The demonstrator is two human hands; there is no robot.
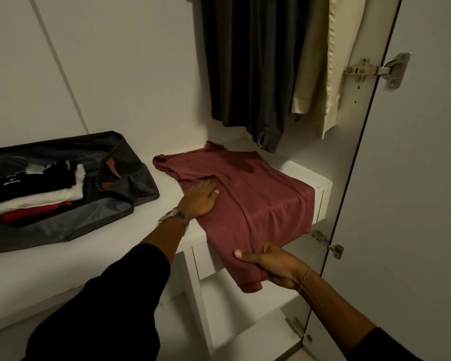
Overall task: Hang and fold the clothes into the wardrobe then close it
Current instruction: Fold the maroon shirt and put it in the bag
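Maroon t-shirt (245,194) lay across the white shelf (320,182) at centre frame, its long axis running from the collar at upper left down to the hem overhanging the edge. The right hand (268,264) had its fingers (267,250) closed on that hanging hem, nearest the coming fold. The left hand (201,199) pressed flat and open on the shirt's middle, holding nothing.

Dark navy long sleeves (130,287); silver metal watch (174,217) left wrist; thin pink bracelet (304,280) right wrist.

Maroon shirt (258,194) on white shelf (167,186), left hand (199,199) pressing, right hand (271,264) gripping hem
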